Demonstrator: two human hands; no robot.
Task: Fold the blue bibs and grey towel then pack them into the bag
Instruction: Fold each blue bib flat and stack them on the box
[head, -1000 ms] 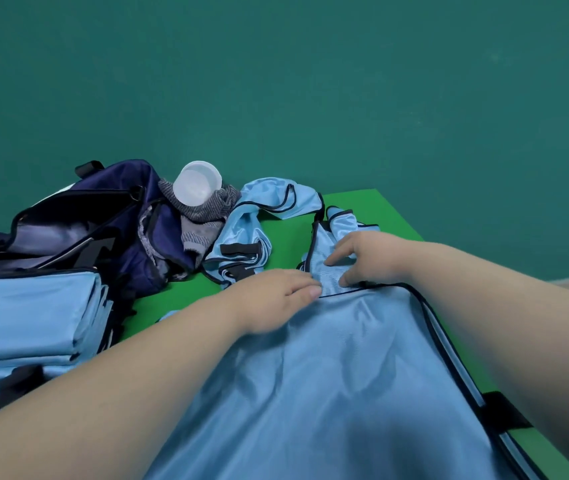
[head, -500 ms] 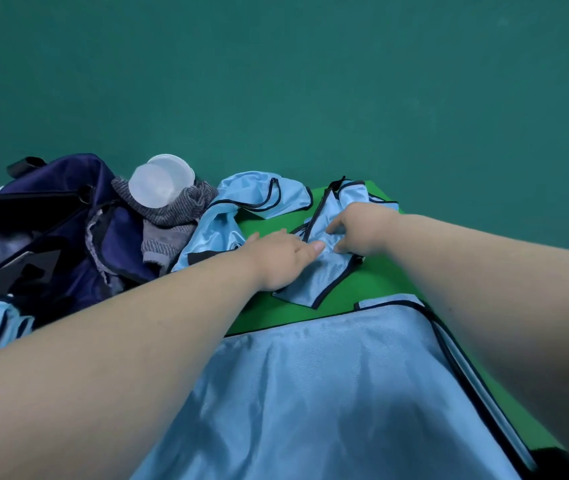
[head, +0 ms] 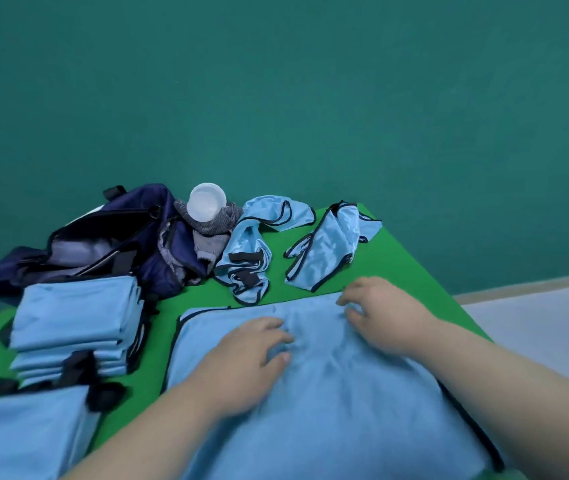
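Blue bib (head: 328, 403) on green table (head: 397, 258): handling and hold points

Spread flat at near edge, right of folded stack (head: 75, 317); open bag (head: 148, 202) and grey towel (head: 212, 233) beyond. Pressed near far hem by left hand (head: 252, 351) and right hand (head: 383, 317), with fingers loosely spread and nothing pinched. Judged thin, light, limp and slippery; likely to slide and wrinkle. Take hold at black-bound corners of far hem, keep taut, fold toward body, then press crease flat.

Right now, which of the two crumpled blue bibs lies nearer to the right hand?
The rightmost bib, just beyond the right hand; the other bib lies beside the grey towel.
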